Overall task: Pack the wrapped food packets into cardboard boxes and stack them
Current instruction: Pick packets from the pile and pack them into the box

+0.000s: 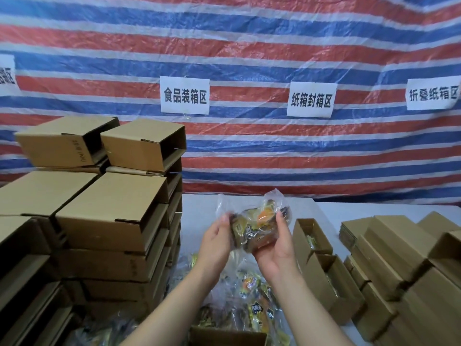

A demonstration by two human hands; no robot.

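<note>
— Where do we have the packet?
— We hold the clear food packet (257, 229) up between both hands, above the loose packets (249, 295) on the bench (329, 211): left hand (215, 242) pinching its left edge, right hand (277, 248) cupping it from underneath.

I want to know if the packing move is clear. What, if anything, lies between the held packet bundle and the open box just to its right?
Nothing visible. Both hands, left hand and right hand, hold the packet bundle above the table; the open box stands right beside it, its opening uncovered, with something already inside.
</note>
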